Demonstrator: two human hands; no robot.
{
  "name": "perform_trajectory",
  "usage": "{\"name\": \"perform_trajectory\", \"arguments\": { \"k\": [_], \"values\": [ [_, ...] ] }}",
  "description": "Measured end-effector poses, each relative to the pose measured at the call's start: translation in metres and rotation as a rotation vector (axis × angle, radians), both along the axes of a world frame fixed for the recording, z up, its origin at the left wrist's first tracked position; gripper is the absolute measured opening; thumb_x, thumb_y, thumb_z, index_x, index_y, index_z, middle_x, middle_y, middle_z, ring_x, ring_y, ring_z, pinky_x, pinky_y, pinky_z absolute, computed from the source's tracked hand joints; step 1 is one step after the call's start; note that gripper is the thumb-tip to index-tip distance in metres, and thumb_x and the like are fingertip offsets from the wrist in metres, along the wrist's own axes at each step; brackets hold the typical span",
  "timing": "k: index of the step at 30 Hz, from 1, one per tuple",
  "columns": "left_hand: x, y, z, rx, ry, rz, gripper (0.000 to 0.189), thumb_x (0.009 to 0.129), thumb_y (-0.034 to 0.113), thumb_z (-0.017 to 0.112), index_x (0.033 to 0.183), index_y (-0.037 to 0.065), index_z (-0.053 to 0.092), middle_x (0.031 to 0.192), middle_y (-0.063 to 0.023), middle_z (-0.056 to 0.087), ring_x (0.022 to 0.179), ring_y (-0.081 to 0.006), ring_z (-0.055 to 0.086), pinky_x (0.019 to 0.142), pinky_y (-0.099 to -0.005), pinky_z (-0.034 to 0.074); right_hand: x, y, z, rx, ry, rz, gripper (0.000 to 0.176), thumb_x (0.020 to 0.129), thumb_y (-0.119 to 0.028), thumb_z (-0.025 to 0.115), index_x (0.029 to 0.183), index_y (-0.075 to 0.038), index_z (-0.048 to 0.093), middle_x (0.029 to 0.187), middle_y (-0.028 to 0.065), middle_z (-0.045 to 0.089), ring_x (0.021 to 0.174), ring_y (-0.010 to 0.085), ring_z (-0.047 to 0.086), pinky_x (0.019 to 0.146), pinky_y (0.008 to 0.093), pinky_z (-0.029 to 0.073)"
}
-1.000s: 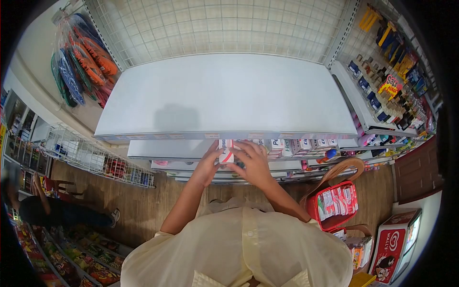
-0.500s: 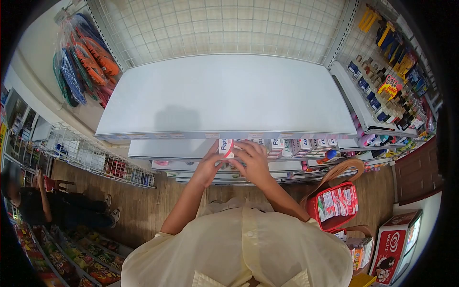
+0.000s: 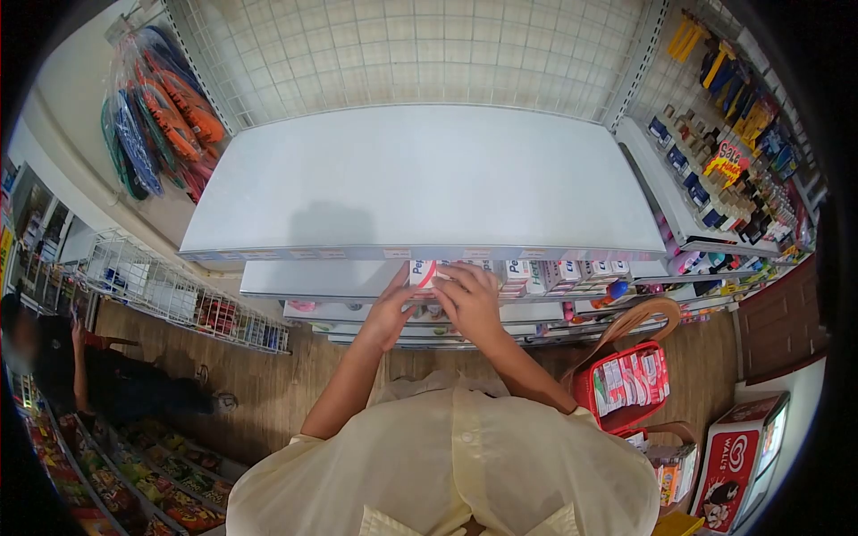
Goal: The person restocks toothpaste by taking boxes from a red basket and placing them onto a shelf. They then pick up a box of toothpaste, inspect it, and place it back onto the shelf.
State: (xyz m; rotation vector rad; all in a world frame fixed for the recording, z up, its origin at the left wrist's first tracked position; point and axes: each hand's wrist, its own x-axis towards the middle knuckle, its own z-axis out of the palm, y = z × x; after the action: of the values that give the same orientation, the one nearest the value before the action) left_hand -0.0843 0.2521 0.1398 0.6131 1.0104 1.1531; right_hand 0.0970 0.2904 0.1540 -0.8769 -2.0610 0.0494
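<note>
Between my two hands is a white and red toothpaste box [image 3: 423,275], at the front edge of the lower shelf [image 3: 313,279]. My left hand [image 3: 387,313] grips its left side, fingers bent around it. My right hand [image 3: 469,299] presses on its right side, with the fingers over the box. To the right of my right hand, more toothpaste boxes [image 3: 538,275] stand in a row on that shelf. The wide white upper shelf [image 3: 420,179] overhangs them and hides their rear parts.
A red basket [image 3: 630,417] of boxes sits at the lower right, beside a brown chair [image 3: 657,313]. Wire baskets [image 3: 179,286] line the left. A person in dark clothes [image 3: 116,375] is at the far left. A red freezer [image 3: 728,464] stands at the lower right.
The box has shifted slightly between my hands, and my right fingers have moved a little over it. The person at the left has changed posture slightly.
</note>
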Motion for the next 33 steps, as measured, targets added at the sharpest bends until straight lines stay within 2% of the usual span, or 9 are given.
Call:
{"name": "perform_trajectory", "arguments": {
  "k": [7,18,24,33],
  "values": [
    [-0.002,-0.001,0.000,0.027,0.011,-0.051,0.074,0.095,0.024,0.054,0.156,0.013,0.014,0.155,-0.0078,0.028,0.142,-0.0230,0.024,0.115,-0.0480,0.012,-0.004,0.001,-0.003,0.025,0.006,-0.027,0.013,0.080,-0.018,0.071,0.091,-0.013,0.071,0.110,-0.0012,0.067,0.106,0.0214,0.057,0.086,0.0372,0.038],
    [0.002,-0.008,0.013,0.025,0.034,-0.050,0.075,0.094,0.025,0.053,0.156,0.017,0.012,0.151,-0.0092,0.035,0.142,-0.0233,0.025,0.114,-0.0498,0.008,-0.009,0.000,-0.006,0.057,0.027,-0.084,0.012,0.077,-0.013,0.072,0.088,-0.013,0.068,0.106,-0.0021,0.066,0.103,0.0211,0.058,0.085,0.0387,0.038],
    [0.006,-0.017,0.024,0.029,0.025,-0.045,0.075,0.092,0.025,0.054,0.156,0.017,0.015,0.147,-0.0092,0.040,0.140,-0.0218,0.028,0.114,-0.0491,0.010,-0.012,0.001,-0.011,0.056,0.040,-0.102,0.012,0.077,-0.013,0.071,0.088,-0.013,0.069,0.106,-0.0022,0.066,0.103,0.0206,0.058,0.086,0.0393,0.038],
    [-0.005,-0.045,-0.007,0.014,0.069,-0.093,0.071,0.093,0.034,0.056,0.154,0.017,0.024,0.155,-0.0067,0.030,0.142,-0.0232,0.024,0.114,-0.0480,0.015,-0.015,-0.003,-0.014,0.101,0.025,-0.152,0.012,0.076,-0.013,0.071,0.088,-0.014,0.069,0.104,-0.0035,0.067,0.103,0.0186,0.059,0.089,0.0388,0.037]
  ]
}}
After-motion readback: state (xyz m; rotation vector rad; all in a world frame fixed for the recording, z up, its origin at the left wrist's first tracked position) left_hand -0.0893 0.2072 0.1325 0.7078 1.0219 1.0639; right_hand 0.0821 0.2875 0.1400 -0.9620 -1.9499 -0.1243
